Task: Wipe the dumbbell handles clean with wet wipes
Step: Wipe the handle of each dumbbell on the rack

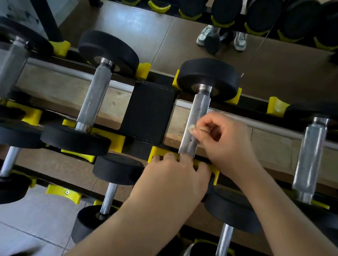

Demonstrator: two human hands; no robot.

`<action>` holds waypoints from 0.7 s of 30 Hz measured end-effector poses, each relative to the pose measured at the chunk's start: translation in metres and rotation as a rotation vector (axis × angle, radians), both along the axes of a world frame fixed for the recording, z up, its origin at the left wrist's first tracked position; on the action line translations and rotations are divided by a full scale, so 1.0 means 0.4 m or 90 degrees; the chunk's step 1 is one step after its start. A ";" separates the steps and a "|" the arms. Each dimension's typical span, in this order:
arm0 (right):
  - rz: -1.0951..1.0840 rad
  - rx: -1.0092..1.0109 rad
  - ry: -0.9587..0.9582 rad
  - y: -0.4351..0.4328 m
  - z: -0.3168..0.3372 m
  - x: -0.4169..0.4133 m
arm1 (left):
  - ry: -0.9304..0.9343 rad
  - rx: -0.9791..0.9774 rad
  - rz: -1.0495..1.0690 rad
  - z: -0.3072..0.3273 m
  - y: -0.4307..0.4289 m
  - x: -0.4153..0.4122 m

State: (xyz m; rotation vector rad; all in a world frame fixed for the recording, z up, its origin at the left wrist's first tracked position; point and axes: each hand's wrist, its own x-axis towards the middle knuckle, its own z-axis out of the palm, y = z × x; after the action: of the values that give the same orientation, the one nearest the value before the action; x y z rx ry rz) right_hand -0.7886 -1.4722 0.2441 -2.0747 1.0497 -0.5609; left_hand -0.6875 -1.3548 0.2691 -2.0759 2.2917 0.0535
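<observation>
A black dumbbell lies on the top rack row with its knurled steel handle (197, 118) running away from me. My right hand (224, 141) pinches a small crumpled wet wipe (191, 128) against the handle's right side, about midway along it. My left hand (174, 178) covers the dumbbell's near head, fingers curled over its top edge by the yellow cradle (156, 153). The far head (209, 77) sits in its cradle. Only a small part of the wipe shows between the fingertips.
More black dumbbells (94, 101) with steel handles lie left and right on the same rack and on lower rows (114, 176). A mirror behind shows the rack and a pair of shoes (206, 35). Tiled floor (23, 216) lies at lower left.
</observation>
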 end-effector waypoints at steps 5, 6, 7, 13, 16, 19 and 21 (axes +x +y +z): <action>0.006 0.080 0.003 0.034 -0.002 0.001 | 0.103 -0.066 -0.039 -0.005 0.036 0.059; -0.007 0.043 0.003 0.025 0.004 0.017 | 0.147 -0.065 -0.048 -0.009 0.043 0.089; -0.028 -0.006 0.002 0.014 0.009 0.035 | 0.186 -0.070 -0.056 -0.014 0.048 0.121; -0.002 0.056 -0.004 0.072 0.013 0.031 | 0.452 -0.084 -0.043 -0.052 0.051 0.190; -0.009 0.045 -0.001 0.069 0.009 0.027 | 0.538 -0.086 -0.035 -0.069 0.046 0.191; -0.146 -0.060 -0.051 0.003 0.008 0.053 | 0.553 -0.072 -0.041 -0.073 0.041 0.195; -0.122 -0.031 -0.039 0.026 0.006 0.048 | 0.539 -0.065 -0.047 -0.069 0.039 0.197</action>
State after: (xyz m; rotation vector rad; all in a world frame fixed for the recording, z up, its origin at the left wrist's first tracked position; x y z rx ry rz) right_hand -0.7696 -1.4619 0.2465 -1.9985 1.2173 -0.7471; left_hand -0.6087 -1.3393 0.2414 -2.3016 2.8237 1.0101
